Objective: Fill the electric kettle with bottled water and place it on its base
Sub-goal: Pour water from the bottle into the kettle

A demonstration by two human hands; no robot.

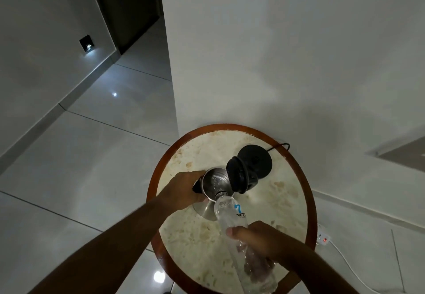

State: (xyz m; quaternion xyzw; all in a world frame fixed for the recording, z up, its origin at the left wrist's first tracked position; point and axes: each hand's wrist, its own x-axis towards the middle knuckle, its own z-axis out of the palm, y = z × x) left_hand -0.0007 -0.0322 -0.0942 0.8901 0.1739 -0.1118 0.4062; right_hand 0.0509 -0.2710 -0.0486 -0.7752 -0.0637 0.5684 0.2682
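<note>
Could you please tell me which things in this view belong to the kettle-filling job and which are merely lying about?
Job: kettle, water bottle, base, left hand, right hand.
Lying about: wall socket, white cable, wall light.

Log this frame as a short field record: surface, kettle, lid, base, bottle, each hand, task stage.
surface: round table, stone-look top, wood rim
kettle: steel, on the table, off its base
lid: open, flipped up
base: black, behind the kettle, nothing on it, cord running off the table
bottle: clear plastic, tilted, mouth over the kettle opening
left hand: gripping the kettle's side
right hand: gripping the bottle
stage: pouring; kettle not yet on base
</note>
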